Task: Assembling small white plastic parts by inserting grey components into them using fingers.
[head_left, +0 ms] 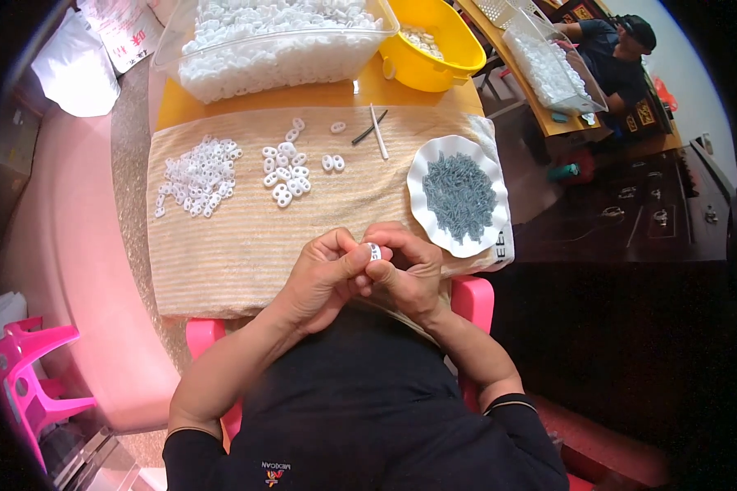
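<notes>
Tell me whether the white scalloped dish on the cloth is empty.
No. The white scalloped dish, to the right of both hands on the striped cloth, holds a heap of small grey pieces.

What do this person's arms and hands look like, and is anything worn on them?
Both hands, left and right, are bare: no gloves, and no rings or watch that show. The forearms are bare as well. Dark sleeves are pushed up toward the elbows, with a thin light edge at each cuff. They belong to a dark top with a small emblem low on the front.
</notes>
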Action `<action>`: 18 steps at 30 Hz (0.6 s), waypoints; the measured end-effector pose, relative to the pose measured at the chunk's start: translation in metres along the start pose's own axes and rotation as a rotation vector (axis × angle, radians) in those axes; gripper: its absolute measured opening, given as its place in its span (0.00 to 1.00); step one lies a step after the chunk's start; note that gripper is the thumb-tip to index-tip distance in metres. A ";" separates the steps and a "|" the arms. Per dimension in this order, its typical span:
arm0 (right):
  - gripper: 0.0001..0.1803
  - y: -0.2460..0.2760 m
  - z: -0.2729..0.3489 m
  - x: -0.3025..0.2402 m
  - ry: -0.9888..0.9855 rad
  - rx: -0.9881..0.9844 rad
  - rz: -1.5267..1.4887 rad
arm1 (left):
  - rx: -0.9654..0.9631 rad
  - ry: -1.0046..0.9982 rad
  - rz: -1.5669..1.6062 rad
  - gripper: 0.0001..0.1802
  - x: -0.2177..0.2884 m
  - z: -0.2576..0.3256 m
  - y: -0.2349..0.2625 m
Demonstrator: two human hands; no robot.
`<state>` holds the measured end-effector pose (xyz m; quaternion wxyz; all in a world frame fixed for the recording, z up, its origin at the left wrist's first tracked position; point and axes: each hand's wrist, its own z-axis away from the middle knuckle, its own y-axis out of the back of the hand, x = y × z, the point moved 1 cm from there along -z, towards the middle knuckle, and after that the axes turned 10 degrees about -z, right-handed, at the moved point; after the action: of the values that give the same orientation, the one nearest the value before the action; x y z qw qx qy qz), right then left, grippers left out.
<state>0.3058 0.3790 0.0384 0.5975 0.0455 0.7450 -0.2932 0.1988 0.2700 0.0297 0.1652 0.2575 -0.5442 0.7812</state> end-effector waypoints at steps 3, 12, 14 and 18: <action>0.19 -0.003 0.000 -0.006 -0.048 0.014 -0.032 | -0.011 0.008 -0.003 0.10 -0.001 -0.001 0.000; 0.14 0.002 -0.006 -0.013 0.078 -0.162 0.178 | -0.037 0.017 0.023 0.11 0.000 0.001 0.000; 0.14 0.006 -0.006 -0.012 0.134 -0.223 0.264 | -0.045 -0.001 0.014 0.11 0.000 0.003 0.000; 0.14 0.000 -0.003 -0.017 0.102 -0.202 0.192 | -0.059 0.032 0.037 0.11 0.002 0.004 -0.001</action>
<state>0.3080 0.3849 0.0540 0.5859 0.0712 0.7921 -0.1556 0.1985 0.2664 0.0333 0.1670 0.2298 -0.5689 0.7718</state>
